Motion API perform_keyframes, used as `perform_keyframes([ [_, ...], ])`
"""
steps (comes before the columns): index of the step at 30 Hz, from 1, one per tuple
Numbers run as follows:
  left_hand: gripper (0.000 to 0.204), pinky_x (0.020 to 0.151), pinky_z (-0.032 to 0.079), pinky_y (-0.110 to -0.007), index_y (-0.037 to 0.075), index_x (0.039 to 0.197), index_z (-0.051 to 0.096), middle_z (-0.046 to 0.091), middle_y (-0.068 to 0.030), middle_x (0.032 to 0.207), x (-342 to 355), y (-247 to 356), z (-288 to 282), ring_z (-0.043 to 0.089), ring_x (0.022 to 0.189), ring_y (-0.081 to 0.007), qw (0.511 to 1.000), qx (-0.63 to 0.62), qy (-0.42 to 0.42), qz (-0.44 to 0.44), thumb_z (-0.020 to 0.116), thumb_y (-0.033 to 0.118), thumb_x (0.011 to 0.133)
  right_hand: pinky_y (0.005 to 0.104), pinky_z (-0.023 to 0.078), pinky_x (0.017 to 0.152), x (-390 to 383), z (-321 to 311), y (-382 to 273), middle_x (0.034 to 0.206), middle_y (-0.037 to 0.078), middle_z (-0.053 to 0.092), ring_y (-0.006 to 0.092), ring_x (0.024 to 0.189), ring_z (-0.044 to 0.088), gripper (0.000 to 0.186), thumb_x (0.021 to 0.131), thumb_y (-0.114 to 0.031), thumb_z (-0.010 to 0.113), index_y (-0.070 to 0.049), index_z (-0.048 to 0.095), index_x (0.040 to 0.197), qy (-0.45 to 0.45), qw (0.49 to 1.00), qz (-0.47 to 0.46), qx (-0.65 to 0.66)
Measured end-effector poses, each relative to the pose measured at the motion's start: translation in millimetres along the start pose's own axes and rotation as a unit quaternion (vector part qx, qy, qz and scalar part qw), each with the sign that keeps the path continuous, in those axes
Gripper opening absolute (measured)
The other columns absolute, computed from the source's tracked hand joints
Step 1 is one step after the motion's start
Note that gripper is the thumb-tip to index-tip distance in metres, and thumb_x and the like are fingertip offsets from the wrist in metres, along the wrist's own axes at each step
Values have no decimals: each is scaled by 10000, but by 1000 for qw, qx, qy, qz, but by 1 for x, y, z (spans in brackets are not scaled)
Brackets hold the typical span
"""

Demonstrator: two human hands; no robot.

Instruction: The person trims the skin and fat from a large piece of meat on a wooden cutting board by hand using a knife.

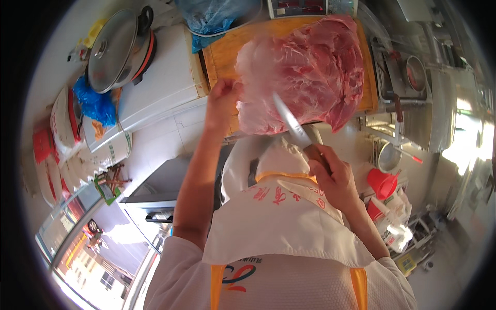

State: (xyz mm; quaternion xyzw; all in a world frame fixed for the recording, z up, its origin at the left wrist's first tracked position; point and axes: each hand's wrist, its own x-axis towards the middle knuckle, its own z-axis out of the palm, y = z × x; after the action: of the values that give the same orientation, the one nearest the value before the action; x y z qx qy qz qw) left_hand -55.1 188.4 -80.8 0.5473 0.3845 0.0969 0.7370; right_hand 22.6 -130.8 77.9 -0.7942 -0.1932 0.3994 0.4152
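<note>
A large slab of raw pink meat (315,72) covers most of the wooden cutting board (222,59). My right hand (336,175) is wrapped round the dark handle of a knife (292,121). The blade slants up and to the left, its tip over the lower middle of the meat; whether it touches cannot be told. At the meat's left edge, my left hand (225,95) is closed with the fingers curled, apparently pinching that edge. The fingertips are partly hidden, and a hazy smear blurs the meat beside them.
A lidded pan (113,51) stands on the white counter (165,77) at left, near a blue plastic bag (95,103). Another blue bag (212,18) lies beyond the board. At right are a metal tray (387,77) with a round bowl (415,73) and a red plastic container (382,183).
</note>
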Motion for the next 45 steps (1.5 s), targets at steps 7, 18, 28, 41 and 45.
perform_keyframes([
  [7,383,879,542,-353,12,1243,644,737,-127,1143,-12,2,34,692,1015,-209,923,329,3,201,759,180,918,240,445,553,14,89,5,885,24,692,33,609,531,363,1099,-106,645,-17,594,1447,158,970,27,182],
  [18,223,796,570,-348,35,1072,790,752,-174,896,-3,75,58,737,793,-278,911,383,-72,133,692,150,908,239,480,706,38,110,95,929,-35,655,59,761,560,293,1043,-139,748,-45,671,1311,309,900,54,301],
  [28,237,683,479,-285,-59,991,789,614,-23,744,-43,127,134,539,722,-81,914,392,-90,58,745,162,920,267,519,757,92,65,136,973,-19,684,111,882,676,221,1033,-259,818,-124,656,1100,199,816,32,541],
  [41,44,485,316,-300,3,759,648,668,-87,826,0,241,195,434,538,-121,975,207,-72,-44,642,24,797,290,491,597,169,-128,17,776,-16,614,104,728,628,237,820,3,854,-55,646,920,194,812,-164,526],
  [45,142,482,295,-275,-19,917,695,650,-70,840,-12,273,200,424,545,-97,991,123,-52,2,619,25,806,281,482,588,184,-177,-18,772,-4,627,99,708,628,257,803,1,877,-46,645,905,138,856,-205,453],
])
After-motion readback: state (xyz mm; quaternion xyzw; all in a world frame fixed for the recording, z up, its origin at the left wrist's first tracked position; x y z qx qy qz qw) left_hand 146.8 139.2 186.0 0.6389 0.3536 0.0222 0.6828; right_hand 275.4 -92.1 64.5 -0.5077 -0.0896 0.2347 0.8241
